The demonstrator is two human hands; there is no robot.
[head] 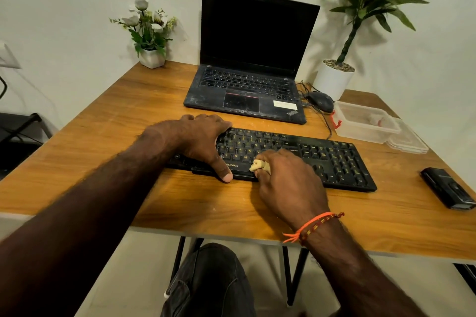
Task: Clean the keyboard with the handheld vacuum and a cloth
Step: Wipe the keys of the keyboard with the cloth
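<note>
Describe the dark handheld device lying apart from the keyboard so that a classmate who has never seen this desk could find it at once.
Start at the wooden desk and find the black keyboard under the hands. Look past its right end, toward the desk's right edge: the handheld device lies there alone, flat, slim, black and untouched.

Black keyboard (296, 159) flat on desk, black handheld vacuum (448, 188) perhaps, right.

Both forearms are bare, with no sleeves in view and dark hair along them. The right wrist carries a bracelet (313, 225) of thin orange thread and a dark red and yellow braided cord, its loose orange ends sticking out toward the left arm. Below the bracelet, a knee in dark grey jeans (213, 280) shows a stitched seam.
</note>
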